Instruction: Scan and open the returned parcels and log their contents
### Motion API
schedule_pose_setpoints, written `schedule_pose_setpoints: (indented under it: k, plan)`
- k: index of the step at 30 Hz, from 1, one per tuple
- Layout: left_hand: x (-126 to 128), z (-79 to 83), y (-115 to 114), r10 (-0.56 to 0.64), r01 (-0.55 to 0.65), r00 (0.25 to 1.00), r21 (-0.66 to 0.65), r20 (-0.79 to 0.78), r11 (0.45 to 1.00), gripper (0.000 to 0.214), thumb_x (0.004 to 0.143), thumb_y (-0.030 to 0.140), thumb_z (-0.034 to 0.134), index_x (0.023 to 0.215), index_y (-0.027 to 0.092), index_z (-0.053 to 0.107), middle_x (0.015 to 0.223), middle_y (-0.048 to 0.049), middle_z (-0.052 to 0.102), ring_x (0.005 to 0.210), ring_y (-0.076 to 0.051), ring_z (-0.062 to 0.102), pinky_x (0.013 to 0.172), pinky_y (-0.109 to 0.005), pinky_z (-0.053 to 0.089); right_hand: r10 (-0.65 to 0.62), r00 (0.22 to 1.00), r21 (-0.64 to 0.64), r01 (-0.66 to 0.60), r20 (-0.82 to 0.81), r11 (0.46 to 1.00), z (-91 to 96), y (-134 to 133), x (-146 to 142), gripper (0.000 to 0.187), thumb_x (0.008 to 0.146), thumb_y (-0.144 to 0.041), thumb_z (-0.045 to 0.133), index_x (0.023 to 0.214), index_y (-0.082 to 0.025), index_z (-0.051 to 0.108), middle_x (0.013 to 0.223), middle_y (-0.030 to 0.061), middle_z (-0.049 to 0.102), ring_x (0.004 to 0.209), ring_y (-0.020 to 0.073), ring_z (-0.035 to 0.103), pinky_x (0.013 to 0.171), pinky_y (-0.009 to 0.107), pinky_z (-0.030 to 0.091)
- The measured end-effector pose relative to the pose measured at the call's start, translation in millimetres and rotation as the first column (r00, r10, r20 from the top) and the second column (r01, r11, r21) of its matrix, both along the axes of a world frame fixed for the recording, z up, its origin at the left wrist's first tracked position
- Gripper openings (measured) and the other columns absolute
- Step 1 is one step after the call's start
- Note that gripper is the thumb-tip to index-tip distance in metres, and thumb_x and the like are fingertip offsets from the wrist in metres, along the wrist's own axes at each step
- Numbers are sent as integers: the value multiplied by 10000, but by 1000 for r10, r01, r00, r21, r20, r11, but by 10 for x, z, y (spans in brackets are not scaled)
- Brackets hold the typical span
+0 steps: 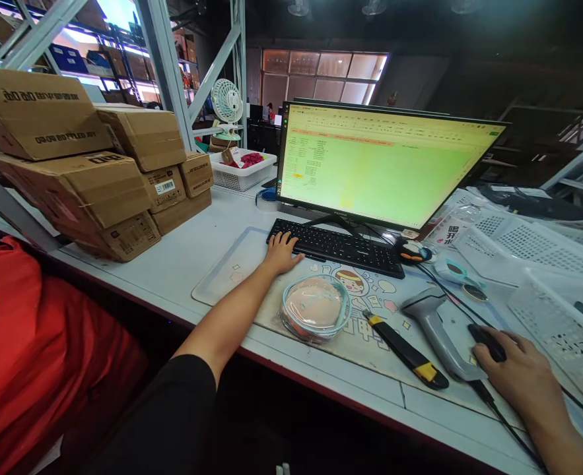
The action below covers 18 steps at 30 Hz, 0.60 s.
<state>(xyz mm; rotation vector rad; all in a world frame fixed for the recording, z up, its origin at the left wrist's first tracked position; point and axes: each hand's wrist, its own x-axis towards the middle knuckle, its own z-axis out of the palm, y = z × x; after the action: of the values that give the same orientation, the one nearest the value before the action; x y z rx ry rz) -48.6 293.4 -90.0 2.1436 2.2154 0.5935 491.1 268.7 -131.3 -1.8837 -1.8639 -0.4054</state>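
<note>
My left hand [282, 253] rests on the left end of a black keyboard [343, 247], its fingers spread over the keys. At the right, my right hand [516, 369] is wrapped over a black computer mouse [489, 342]. Beside the mouse lies a grey barcode scanner [440, 333] with a black cable. A black and yellow utility knife [405, 349] is left of the scanner. Between my forearms, on a printed desk mat [236, 270], sits a round clear pouch [315, 307] with light blue edging. Behind the keyboard stands a lit monitor [370, 165] showing a spreadsheet.
Stacked cardboard boxes [68, 178] stand at the left. A white basket [244, 173] with pink contents and a small fan [226, 102] are behind them. White plastic baskets [558, 316] crowd the right side. A red cloth or bag [38, 343] hangs at the lower left.
</note>
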Motion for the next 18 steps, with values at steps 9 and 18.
schedule_pose_setpoints:
  k: [9,18]
  plan:
    - [-1,-19,31,19,-19,1000,-11,-10,1000,687,990,575,506,1570,209,451,1692,-108,324,1570,-363,233,1297,-532,156,28,996,-67,-34,-85,997,2,37,58,684,804,-649,360,1246,-236,678,1253,156,646,1167,416,653,1099,568,507]
    - [29,-3,5,15,-15,1000,0,-6,1000,664,995,554,508,1558,204,464,1687,-116,335,1563,-359,259,1297,-528,175,107,961,17,-106,-256,994,-1,73,73,559,752,-691,451,1093,-337,717,1151,122,663,1136,448,672,1064,630,523]
